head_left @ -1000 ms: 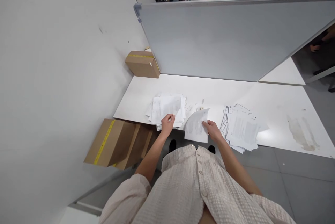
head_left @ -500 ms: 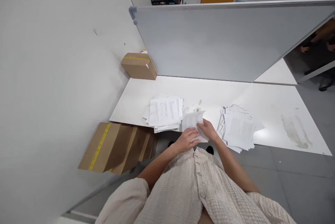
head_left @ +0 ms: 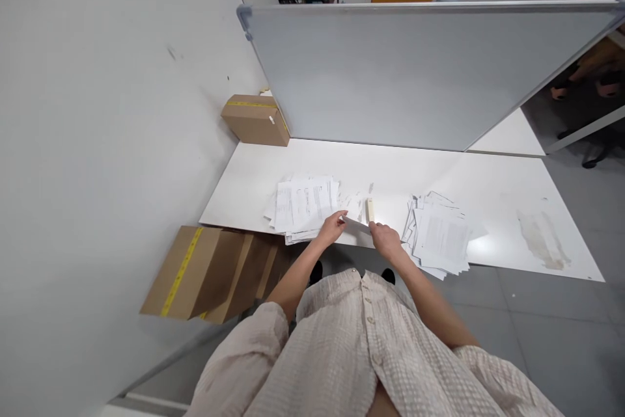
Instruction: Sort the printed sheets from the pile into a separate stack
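Observation:
Between my two hands the sheets of paper (head_left: 357,225) stand nearly edge-on at the table's front edge, showing as a thin strip. My left hand (head_left: 333,227) pinches their left end. The right end is gripped by my right hand (head_left: 387,239). Just beyond the paper lies a small cream-coloured slim block (head_left: 370,210), whose kind I cannot make out. A loose stack of printed papers (head_left: 305,205) rests left of my left hand. Another uneven paper stack (head_left: 442,235) lies to the right of my right hand, its near corners over the edge.
The white table (head_left: 493,196) has a grey smear at its right end. A whiteboard (head_left: 361,72) stands along its back. One cardboard box (head_left: 256,124) sits at the back left corner; several cardboard boxes (head_left: 170,274) stand lower left, beside the wall.
The paper has turned from facing me to nearly edge-on. My left hand has moved forward and left to its end. The cream block now shows in full.

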Motion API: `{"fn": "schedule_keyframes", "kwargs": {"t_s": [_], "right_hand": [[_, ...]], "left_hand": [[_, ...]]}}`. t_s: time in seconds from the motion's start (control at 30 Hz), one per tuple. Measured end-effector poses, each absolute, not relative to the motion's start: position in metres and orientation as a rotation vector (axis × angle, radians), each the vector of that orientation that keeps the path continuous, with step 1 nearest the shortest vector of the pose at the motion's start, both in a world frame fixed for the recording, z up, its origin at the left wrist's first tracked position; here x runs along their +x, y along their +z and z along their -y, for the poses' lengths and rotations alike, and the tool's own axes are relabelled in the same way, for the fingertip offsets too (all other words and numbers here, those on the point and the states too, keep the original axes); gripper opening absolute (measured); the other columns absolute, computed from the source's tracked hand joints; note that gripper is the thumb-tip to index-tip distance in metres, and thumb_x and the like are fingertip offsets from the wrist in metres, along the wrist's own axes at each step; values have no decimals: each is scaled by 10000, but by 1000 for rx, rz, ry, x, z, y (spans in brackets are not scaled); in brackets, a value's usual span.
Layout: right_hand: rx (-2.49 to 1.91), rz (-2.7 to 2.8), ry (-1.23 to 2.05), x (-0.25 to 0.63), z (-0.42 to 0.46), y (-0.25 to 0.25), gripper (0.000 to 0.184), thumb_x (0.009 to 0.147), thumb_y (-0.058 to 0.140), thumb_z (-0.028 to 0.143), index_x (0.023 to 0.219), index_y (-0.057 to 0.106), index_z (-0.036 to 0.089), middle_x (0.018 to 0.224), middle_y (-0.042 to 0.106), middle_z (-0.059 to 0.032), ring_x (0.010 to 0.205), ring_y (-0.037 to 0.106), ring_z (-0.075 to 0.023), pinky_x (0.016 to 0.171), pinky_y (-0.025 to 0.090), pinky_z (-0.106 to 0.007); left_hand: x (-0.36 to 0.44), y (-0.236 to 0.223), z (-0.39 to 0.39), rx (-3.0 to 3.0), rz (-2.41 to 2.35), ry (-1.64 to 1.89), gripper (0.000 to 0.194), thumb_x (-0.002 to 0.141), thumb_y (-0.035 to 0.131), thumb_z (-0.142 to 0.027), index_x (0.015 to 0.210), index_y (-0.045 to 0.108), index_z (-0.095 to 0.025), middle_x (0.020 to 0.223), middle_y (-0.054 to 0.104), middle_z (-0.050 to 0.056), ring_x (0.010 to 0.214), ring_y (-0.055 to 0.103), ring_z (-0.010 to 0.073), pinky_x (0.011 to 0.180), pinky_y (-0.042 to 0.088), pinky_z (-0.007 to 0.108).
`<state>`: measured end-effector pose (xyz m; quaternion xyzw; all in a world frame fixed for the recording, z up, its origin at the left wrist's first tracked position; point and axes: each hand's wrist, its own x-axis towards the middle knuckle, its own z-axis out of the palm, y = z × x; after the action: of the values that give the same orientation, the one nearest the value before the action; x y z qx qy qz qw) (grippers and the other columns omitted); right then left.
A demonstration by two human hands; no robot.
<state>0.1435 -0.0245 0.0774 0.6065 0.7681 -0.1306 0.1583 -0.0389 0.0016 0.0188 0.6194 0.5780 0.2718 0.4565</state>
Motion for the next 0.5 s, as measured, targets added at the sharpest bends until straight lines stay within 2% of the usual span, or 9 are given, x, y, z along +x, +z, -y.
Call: {"fn": "schedule_keyframes", "kwargs": {"t_s": [0.1,0.27,0.37,0.5], "right_hand": [[1779,-2201,-355,144,24,73,186,850,349,185,1000,459,175,881,573,-104,801,541,-193,614,358,-265],[1816,-2205,-355,145,23,72,185,842,345,149,949,492,184,826,589,-87,770,546,-195,601,348,-269],[1867,-2225,-363,144,23,75,178,838,389,222,973,501,190,847,596,-87,786,543,-206,604,348,-274],[2002,-2336,-523,146,20,78,205,830,411,260,983,543,227,888,614,-72,828,543,-200,653,358,-278]], "left_hand": [[-36,11,0,1536,-1418,681,338,744,496,-179,1078,541,-180,976,612,47,810,574,136,762,449,258],[-35,14,-1,1645,-1425,640,239,781,452,-201,968,599,-188,952,630,28,851,570,141,770,436,253],[-34,22,-2,1761,-1399,598,235,811,408,-217,903,623,-190,896,641,22,827,567,145,745,428,254],[-30,44,1,2016,-1378,612,244,828,404,-240,920,626,-205,899,645,31,849,534,166,789,390,307]]}}
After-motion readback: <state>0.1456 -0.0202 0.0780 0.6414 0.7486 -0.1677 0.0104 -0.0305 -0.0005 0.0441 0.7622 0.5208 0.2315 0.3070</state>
